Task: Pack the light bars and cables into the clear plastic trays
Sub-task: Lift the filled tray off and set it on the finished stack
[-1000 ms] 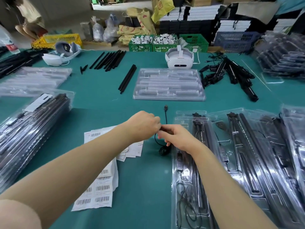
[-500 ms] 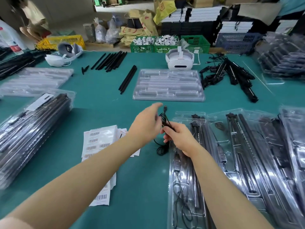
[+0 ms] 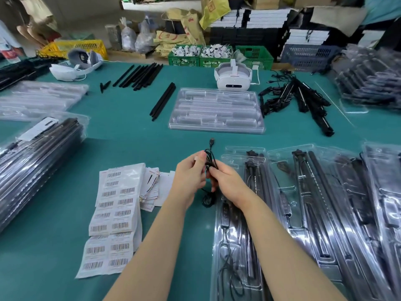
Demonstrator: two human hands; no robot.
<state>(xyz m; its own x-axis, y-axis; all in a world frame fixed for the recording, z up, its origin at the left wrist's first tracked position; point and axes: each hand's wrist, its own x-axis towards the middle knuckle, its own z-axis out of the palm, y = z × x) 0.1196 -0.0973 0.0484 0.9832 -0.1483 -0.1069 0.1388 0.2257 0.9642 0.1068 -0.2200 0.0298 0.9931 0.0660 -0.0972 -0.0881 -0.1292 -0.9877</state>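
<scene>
The fingers point(image 3: 200, 158) of the left hand point(image 3: 188, 177) curl round a thin black cable point(image 3: 210, 158), and the right hand point(image 3: 227, 181) pinches the same bundle just beside them, above the green table point(image 3: 130, 137) near the left edge of the nearest clear tray point(image 3: 219, 246). The loose coils could slip and tangle if either grip slackens, since a loop hangs below and the plug end pokes up free. The cable looks limp, glossy and springy.

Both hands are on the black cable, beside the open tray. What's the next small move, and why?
Probably finish gathering the loops: both the left hand and right hand pinch the cable, but its plug sticks up and a coil dangles on the table, outside the tray.
</scene>
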